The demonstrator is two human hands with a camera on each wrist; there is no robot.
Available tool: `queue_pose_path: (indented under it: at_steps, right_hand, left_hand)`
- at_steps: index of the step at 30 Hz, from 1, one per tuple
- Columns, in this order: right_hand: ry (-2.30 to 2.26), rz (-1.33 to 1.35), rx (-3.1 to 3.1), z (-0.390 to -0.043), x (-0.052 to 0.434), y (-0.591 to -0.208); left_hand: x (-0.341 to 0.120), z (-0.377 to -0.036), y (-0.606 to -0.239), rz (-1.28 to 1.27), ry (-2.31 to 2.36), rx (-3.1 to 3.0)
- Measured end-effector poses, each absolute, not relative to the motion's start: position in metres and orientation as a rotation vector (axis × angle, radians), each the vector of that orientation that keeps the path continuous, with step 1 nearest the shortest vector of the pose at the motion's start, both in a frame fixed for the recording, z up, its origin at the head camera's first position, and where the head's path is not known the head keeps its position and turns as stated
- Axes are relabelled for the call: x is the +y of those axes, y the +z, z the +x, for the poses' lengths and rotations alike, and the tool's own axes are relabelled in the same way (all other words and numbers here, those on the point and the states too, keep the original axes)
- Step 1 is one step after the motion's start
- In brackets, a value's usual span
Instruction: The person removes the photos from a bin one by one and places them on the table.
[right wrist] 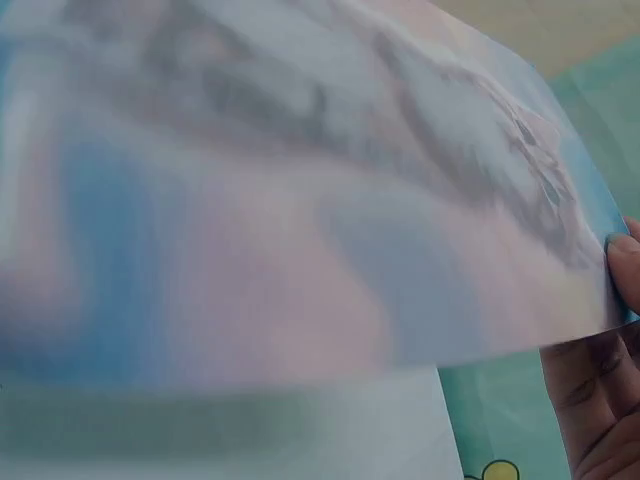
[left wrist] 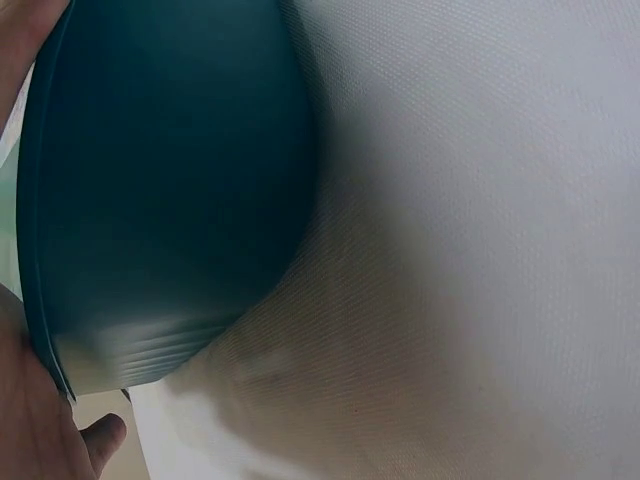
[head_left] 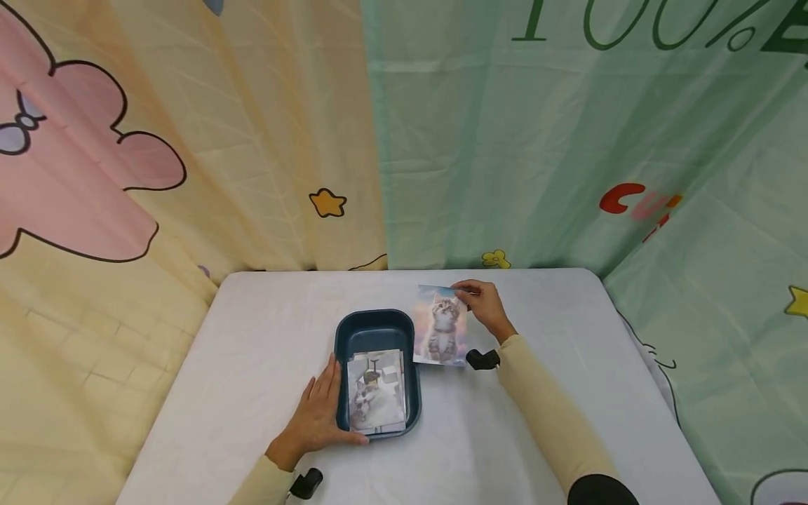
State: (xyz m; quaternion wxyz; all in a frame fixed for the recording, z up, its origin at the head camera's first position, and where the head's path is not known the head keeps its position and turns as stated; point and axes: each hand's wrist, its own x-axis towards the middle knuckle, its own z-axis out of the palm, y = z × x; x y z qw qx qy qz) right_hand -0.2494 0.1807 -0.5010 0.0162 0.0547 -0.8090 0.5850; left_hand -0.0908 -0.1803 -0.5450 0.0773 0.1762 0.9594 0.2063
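A dark blue tray stands on the table, holding a small stack of picture cards; the top one shows a grey and white scene. My left hand lies against the tray's left side, fingers straight along the wall and thumb at the near edge. In the left wrist view the tray's outer wall fills the upper left. My right hand pinches a kitten picture card by its top right corner, just right of the tray. Up close, the card bends slightly, with the thumb on its face.
A white cloth covers the table. Behind it hangs a patterned curtain, yellow on the left and green on the right. Black wrist cameras sit on both wrists.
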Motion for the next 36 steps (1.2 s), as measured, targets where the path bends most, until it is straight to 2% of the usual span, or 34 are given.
queue_pose_path:
  at_steps: [8,19,36]
  right_hand:
    - [1.743,0.076,-2.586,-0.260,0.204,-0.507]
    - [1.718,0.054,-2.716,-0.275,0.210,-0.540]
    - [1.543,-0.113,-2.919,-0.286,0.193,-0.533]
  left_hand:
    - [-0.181,-0.092,-0.545,0.509,0.592,2.861]
    - [-0.180,-0.090,-0.548,0.501,0.583,2.844]
    - [-0.179,-0.090,-0.548,0.483,0.567,2.840]
